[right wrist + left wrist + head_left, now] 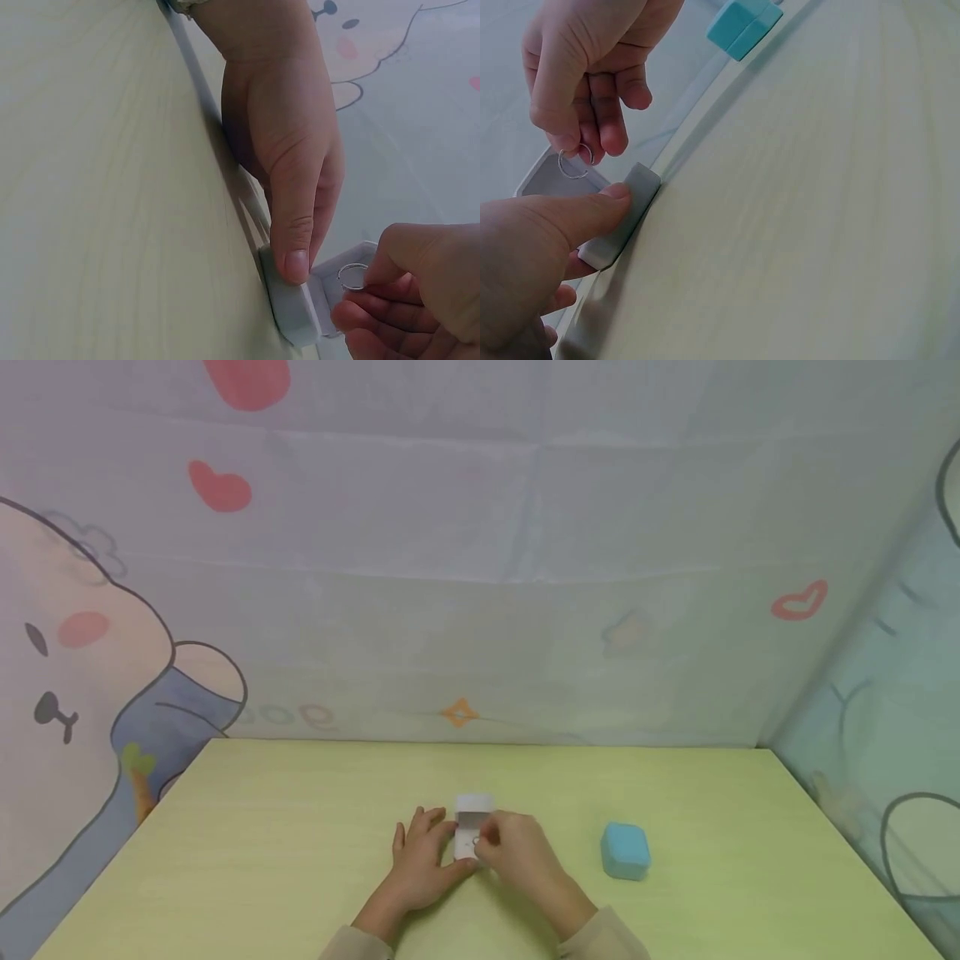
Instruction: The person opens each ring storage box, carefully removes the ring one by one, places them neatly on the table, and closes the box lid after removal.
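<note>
A small white ring box (474, 803) stands on the table with its lid up and its inside facing the person. My left hand (427, 864) holds the box, the thumb pressing its front in the left wrist view and other fingers partly hidden behind it. Between thumb and forefinger my right hand (521, 852) pinches a thin silver ring (571, 177). The ring hangs just above the box's base (292, 315), in front of the raised lid. In the right wrist view the hand's curled fingers cover part of the box.
To the right of the hands sits a light blue rounded box (625, 850), closed. The pale yellow-green table (300, 802) reaches back to a hanging cloth (450, 527) printed with hearts and a cartoon animal.
</note>
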Tool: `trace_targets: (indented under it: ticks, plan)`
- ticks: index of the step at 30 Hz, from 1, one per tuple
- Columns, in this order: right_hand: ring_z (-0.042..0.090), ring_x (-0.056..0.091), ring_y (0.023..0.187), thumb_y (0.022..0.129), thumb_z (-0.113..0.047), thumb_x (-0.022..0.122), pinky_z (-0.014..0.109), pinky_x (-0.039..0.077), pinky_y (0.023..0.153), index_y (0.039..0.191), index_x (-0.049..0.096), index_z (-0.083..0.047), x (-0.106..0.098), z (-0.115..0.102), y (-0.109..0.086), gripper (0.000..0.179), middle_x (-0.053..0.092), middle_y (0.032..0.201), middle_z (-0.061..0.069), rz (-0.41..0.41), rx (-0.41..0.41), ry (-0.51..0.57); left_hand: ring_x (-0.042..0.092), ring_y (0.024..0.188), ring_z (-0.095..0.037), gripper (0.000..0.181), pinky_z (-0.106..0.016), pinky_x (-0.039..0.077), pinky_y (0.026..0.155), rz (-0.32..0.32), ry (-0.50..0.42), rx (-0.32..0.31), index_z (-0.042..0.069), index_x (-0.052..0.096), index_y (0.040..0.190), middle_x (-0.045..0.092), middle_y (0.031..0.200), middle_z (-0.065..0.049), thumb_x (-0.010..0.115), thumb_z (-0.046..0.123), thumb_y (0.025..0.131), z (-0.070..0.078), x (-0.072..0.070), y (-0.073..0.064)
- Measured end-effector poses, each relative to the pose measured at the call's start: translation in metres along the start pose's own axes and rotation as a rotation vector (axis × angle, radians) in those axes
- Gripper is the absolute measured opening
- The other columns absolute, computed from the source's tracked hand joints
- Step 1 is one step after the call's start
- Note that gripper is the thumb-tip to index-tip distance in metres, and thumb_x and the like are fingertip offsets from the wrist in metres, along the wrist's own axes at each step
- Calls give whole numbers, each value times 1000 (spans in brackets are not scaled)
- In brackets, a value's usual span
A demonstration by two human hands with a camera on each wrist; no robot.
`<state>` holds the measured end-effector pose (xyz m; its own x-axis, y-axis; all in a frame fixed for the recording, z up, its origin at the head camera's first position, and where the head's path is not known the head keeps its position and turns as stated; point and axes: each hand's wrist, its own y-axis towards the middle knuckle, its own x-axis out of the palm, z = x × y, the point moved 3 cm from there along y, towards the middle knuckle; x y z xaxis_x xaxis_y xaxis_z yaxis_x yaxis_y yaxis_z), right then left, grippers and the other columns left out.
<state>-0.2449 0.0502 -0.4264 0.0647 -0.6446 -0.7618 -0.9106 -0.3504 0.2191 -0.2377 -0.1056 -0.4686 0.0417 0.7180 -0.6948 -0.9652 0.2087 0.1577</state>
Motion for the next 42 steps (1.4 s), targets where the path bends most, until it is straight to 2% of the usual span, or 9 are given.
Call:
trace_targets:
  ticks: [16,28,42]
  plan:
    - [5,54,60,77,-7,63,15,45,53,81,65,-2,-2,-1,2,7,66,73,4,7,-35,22,10,139,-53,67,-71,-6,106,-14,-2,-2,-5,54,125,34,144,-26,68,45,82,-1,-1,3]
    - [4,53,60,76,-7,65,14,45,54,80,64,-4,-2,-1,0,4,64,72,1,-7,-31,42,12,139,-53,64,-70,-4,106,-8,17,-7,-2,55,124,35,144,-26,70,43,81,-3,2,2]
    - [0,52,62,79,-8,66,14,45,55,78,66,-2,-5,-4,-1,7,66,71,-1,-11,-95,24,13,138,-54,62,-70,-3,106,0,9,1,-2,55,123,37,143,-26,71,41,81,-2,1,1]
